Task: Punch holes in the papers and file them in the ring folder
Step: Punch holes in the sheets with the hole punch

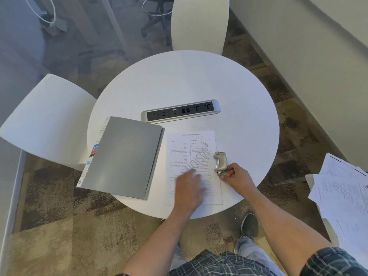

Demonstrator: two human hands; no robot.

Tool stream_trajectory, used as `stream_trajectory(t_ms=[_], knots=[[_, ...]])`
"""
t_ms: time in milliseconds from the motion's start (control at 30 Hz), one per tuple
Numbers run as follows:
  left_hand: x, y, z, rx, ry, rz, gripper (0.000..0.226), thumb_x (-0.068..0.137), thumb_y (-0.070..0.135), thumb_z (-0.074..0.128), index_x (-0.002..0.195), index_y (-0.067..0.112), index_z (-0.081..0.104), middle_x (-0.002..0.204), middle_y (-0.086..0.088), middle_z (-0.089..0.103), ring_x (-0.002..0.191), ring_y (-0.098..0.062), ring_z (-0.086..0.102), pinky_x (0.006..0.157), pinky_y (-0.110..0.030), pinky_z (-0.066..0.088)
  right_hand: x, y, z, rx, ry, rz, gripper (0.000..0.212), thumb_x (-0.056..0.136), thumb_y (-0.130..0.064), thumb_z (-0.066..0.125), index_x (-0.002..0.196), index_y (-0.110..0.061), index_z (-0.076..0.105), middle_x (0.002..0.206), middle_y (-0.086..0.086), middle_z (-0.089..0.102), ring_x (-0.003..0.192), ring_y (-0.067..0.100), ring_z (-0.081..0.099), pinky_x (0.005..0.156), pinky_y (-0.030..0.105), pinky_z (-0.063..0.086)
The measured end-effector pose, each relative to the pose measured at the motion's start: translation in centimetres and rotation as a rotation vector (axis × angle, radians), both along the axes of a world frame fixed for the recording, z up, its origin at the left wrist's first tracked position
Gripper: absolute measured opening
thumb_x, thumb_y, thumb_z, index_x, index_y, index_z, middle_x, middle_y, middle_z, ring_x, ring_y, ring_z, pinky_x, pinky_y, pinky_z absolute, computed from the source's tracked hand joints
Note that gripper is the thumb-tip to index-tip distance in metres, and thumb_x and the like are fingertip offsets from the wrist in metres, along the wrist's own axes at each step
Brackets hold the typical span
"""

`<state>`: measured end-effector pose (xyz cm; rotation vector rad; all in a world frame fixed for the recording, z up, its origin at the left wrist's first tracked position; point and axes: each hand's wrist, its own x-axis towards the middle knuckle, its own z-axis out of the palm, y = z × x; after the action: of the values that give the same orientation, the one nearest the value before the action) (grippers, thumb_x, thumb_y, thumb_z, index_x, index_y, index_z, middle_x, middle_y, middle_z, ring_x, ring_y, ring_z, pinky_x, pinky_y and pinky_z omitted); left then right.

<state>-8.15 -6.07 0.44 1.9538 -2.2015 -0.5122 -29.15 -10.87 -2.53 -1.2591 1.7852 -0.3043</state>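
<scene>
On white table [199, 80], left hand [189, 190] flat on paper [189, 156], right hand [238, 177] pinching punch [220, 163] (folder [125, 156] closed)

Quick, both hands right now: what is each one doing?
Left hand: open, fingers flat, pressing on the printed paper.
Right hand: fingers curled on the near end of the hole punch at the paper's right edge.

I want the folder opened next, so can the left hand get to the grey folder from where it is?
Probably yes. The left hand rests on the paper right beside the closed folder, with nothing between them.
</scene>
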Motion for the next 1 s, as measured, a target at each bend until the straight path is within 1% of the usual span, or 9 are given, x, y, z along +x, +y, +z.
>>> stream_trajectory(t_ms=[67,133,200,300,533,667,800,900,1000], knots=[[-2.0,0.6,-0.3,0.098,-0.017,-0.261,0.055,0.084,0.038,0.077,0.13,0.015,0.058,0.139,-0.01,0.053,0.117,-0.032,0.058,0.096,-0.045,0.048,0.2,0.0,0.2,-0.011,-0.004,0.003,0.015,0.087,-0.02,0.072,0.096,-0.023,0.061,0.082,-0.006,0.066,0.077,0.015,0.061,0.062,0.025,0.042],[-3.7,0.9,-0.8,0.157,-0.083,-0.356,0.069,0.079,0.036,0.081,0.137,0.019,0.047,0.14,-0.014,0.046,0.114,-0.035,0.054,0.089,-0.048,0.049,0.3,0.0,0.4,-0.021,-0.013,0.012,0.015,0.088,-0.019,0.071,0.098,-0.022,0.061,0.083,-0.004,0.068,0.073,0.012,0.059,0.061,0.025,0.042],[-4.6,1.0,-1.1,0.207,-0.15,-0.33,0.074,0.076,0.037,0.082,0.137,0.021,0.043,0.145,-0.018,0.037,0.118,-0.038,0.047,0.088,-0.051,0.048,0.1,0.2,0.4,-0.025,-0.026,0.011,0.02,0.088,-0.017,0.07,0.104,-0.022,0.059,0.084,-0.002,0.068,0.073,0.013,0.06,0.064,0.028,0.046],[-5.0,1.0,-1.0,0.219,-0.22,-0.351,0.067,0.078,0.04,0.078,0.133,0.018,0.046,0.148,-0.024,0.03,0.121,-0.042,0.041,0.087,-0.053,0.047,-0.4,0.4,0.3,-0.003,-0.073,-0.03,0.026,0.087,-0.014,0.07,0.108,-0.023,0.057,0.087,0.001,0.07,0.077,0.014,0.063,0.072,0.029,0.05],[-5.0,1.0,-0.7,0.173,-0.275,-0.395,0.05,0.077,0.031,0.065,0.122,0.016,0.048,0.142,-0.023,0.032,0.111,-0.043,0.043,0.073,-0.05,0.048,-0.7,0.1,0.3,0.023,-0.13,-0.062,0.032,0.083,-0.014,0.074,0.107,-0.027,0.057,0.088,0.002,0.072,0.08,0.015,0.066,0.076,0.03,0.051],[-5.5,0.8,-0.7,0.218,-0.287,-0.366,0.038,0.082,0.026,0.063,0.117,0.015,0.053,0.138,-0.022,0.037,0.107,-0.041,0.046,0.067,-0.046,0.047,-0.7,0.2,0.2,0.029,-0.163,-0.066,0.033,0.083,-0.015,0.077,0.106,-0.028,0.057,0.086,-0.002,0.073,0.082,0.014,0.067,0.073,0.027,0.05],[-6.4,0.2,-0.1,0.252,-0.296,-0.32,0.044,0.074,0.007,0.07,0.114,0.012,0.055,0.128,-0.021,0.044,0.099,-0.039,0.049,0.059,-0.04,0.048,-0.8,0.2,0.2,0.039,-0.172,-0.071,0.035,0.082,-0.015,0.077,0.106,-0.029,0.057,0.084,-0.002,0.073,0.078,0.013,0.067,0.074,0.031,0.053],[-6.6,-0.4,0.3,0.24,-0.269,-0.285,0.045,0.075,0.001,0.071,0.117,0.009,0.056,0.124,-0.019,0.046,0.101,-0.035,0.05,0.056,-0.035,0.05,-0.8,0.2,0.1,0.042,-0.177,-0.072,0.034,0.082,-0.015,0.076,0.107,-0.029,0.057,0.086,0.0,0.073,0.077,0.012,0.065,0.073,0.031,0.053],[-6.3,-0.5,-0.2,0.193,-0.208,-0.246,0.063,0.064,0.0,0.079,0.123,0.013,0.059,0.106,-0.012,0.058,0.086,-0.029,0.057,0.046,-0.032,0.048,-0.7,0.2,0.1,0.031,-0.17,-0.076,0.031,0.084,-0.016,0.073,0.109,-0.025,0.058,0.085,0.0,0.072,0.075,0.012,0.062,0.072,0.03,0.051]])
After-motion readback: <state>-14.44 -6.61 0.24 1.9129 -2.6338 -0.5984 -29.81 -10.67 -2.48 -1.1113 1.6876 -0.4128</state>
